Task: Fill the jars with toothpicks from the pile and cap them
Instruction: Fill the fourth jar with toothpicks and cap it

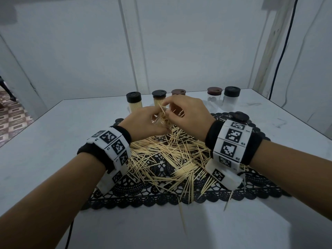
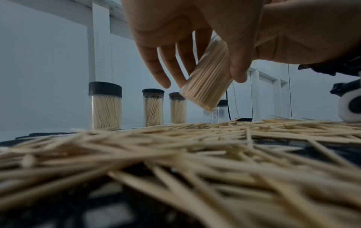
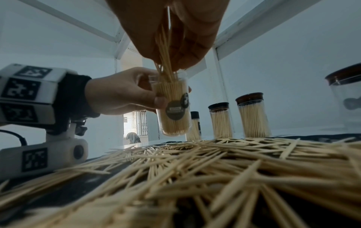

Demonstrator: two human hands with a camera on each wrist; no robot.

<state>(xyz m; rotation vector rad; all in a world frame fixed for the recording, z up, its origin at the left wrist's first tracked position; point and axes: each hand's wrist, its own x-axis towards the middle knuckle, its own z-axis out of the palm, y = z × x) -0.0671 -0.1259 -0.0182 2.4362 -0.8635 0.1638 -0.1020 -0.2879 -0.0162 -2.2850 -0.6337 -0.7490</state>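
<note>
Loose pale wooden toothpicks (image 1: 172,159) lie nearest, spread in a pile over a black lace mat (image 1: 143,196) on the white table (image 1: 53,141); in both wrist views the closest sticks are blurred. Above the far side of the pile, the left hand (image 1: 143,121) is wrapped around a small clear plastic jar (image 3: 173,108), uncapped, tilted and almost full of toothpicks. In the head view this jar is nearly covered by both hands. The right hand (image 1: 186,114) pinches a small bunch of toothpicks (image 3: 164,58) whose lower ends are inside the jar mouth; its fingertips are partly hidden there.

At the far side of the table, three filled clear jars with dark caps (image 3: 253,115) stand upright in a row; the head view hides most of the third one behind the right hand. To the right of them stand two capped clear jars (image 1: 231,97) with no toothpicks visible inside. One loose dark round cap (image 1: 240,115) lies on the mat just behind the right wrist band, partly cut off by it.
</note>
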